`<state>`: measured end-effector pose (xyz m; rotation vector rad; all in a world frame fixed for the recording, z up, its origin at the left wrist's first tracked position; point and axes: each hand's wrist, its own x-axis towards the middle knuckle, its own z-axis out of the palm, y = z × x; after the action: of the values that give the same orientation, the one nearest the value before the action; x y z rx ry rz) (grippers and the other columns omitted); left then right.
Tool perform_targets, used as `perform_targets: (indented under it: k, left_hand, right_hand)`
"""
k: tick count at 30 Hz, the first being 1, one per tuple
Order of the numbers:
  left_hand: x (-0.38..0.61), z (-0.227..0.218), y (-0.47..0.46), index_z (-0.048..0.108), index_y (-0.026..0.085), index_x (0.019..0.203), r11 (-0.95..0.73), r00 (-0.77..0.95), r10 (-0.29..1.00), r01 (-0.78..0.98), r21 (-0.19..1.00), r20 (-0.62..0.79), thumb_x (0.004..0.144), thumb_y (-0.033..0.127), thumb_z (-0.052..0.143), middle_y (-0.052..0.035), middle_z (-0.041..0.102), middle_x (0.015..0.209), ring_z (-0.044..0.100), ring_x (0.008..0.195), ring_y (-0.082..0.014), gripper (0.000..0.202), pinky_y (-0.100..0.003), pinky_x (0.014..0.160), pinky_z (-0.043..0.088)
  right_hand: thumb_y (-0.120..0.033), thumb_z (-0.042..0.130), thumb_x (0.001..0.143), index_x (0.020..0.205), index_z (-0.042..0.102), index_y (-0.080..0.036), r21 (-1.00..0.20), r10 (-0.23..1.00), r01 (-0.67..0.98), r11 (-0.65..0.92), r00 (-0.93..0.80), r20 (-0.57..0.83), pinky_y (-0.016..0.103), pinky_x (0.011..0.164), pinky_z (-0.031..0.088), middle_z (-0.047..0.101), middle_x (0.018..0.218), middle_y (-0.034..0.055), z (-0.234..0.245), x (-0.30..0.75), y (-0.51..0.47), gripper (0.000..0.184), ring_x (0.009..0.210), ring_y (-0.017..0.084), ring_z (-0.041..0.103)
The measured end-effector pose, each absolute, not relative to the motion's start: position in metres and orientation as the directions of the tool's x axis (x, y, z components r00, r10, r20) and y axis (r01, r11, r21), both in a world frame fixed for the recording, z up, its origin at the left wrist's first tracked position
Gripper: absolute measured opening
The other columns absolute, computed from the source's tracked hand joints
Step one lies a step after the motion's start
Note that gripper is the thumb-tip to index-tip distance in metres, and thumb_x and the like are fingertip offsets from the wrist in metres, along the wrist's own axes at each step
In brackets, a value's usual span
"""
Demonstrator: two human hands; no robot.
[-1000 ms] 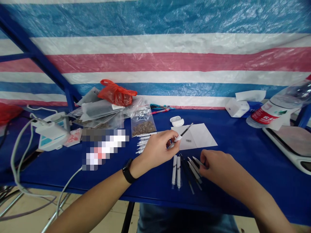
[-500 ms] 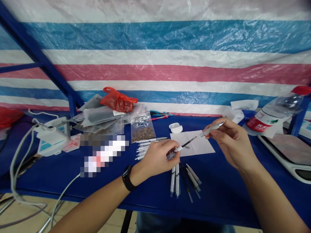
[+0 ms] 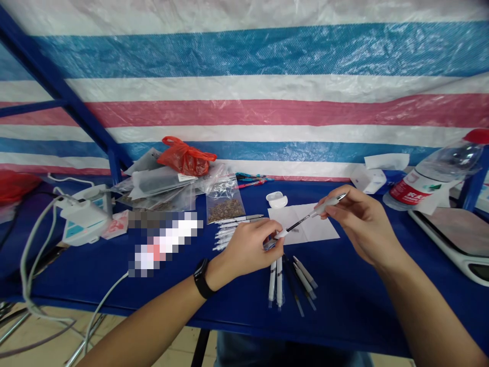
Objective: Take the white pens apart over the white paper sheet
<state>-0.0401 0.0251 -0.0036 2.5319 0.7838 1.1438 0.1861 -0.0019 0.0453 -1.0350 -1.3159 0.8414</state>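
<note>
My left hand (image 3: 255, 245) pinches a white pen barrel (image 3: 281, 234), from which a dark ink refill (image 3: 296, 224) sticks out up and to the right. In the fingers of my right hand (image 3: 359, 221) is a pale pen half (image 3: 325, 205) with a silvery end. Its lower opening meets the free end of the refill, all in one slanting line above a sheet of white paper (image 3: 321, 229). Below my left hand lie two white pen barrels (image 3: 275, 285), loose refills (image 3: 296, 295) and several pale pen halves (image 3: 304, 275). A row of white pens (image 3: 229, 224) lies partly behind that hand.
An open white earphone case (image 3: 277, 200) sits behind the paper. Bags of brown bits (image 3: 225, 209) and a red plastic bag (image 3: 187, 157) are at back left, near a charger with cables (image 3: 86, 214). To the right stand a bottle (image 3: 416, 188) and a scale (image 3: 454, 237).
My right hand has moved slightly left and down, bringing the pen half onto the refill's end, where a small gap was before. My left hand has hardly moved.
</note>
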Motion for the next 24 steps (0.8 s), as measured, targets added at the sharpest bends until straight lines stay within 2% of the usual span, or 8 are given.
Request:
perform_targets:
  k: [11,18,24]
  left_hand:
    - [-0.04,-0.005,0.026,0.058,0.02,0.086,-0.816,0.553,0.578,0.373,0.443,0.6,0.09,0.019,0.052,0.0006,0.068,0.074,0.059,0.056,-0.0092,0.008,-0.02,0.055,0.045]
    - [-0.04,-0.006,0.026,0.058,0.02,0.087,-0.811,0.556,0.584,0.369,0.453,0.591,0.092,0.019,0.052,0.0007,0.067,0.074,0.057,0.057,-0.0093,0.008,-0.02,0.056,0.043]
    - [-0.042,-0.002,0.025,0.059,0.019,0.104,-0.797,0.598,0.597,0.371,0.475,0.535,0.103,0.025,0.044,-0.0023,0.063,0.085,0.056,0.062,-0.0105,0.016,-0.022,0.056,0.04]
  right_hand:
    - [-0.028,0.08,0.077,0.079,0.066,-0.023,-0.915,0.916,0.142,0.377,0.086,0.391,0.028,0.065,0.053,0.072,0.075,0.0011,0.041,0.19,-0.001,0.015,0.07,0.017,0.067]
    - [-0.031,0.08,0.075,0.079,0.066,-0.022,-0.931,0.947,0.189,0.311,0.017,0.32,0.029,0.067,0.055,0.071,0.075,0.0015,0.039,0.184,-0.001,0.017,0.071,0.018,0.068]
    - [-0.032,0.078,0.075,0.079,0.068,-0.021,-0.94,0.959,0.194,0.282,-0.042,0.279,0.027,0.065,0.054,0.068,0.075,0.001,0.033,0.17,-0.004,0.016,0.07,0.016,0.065]
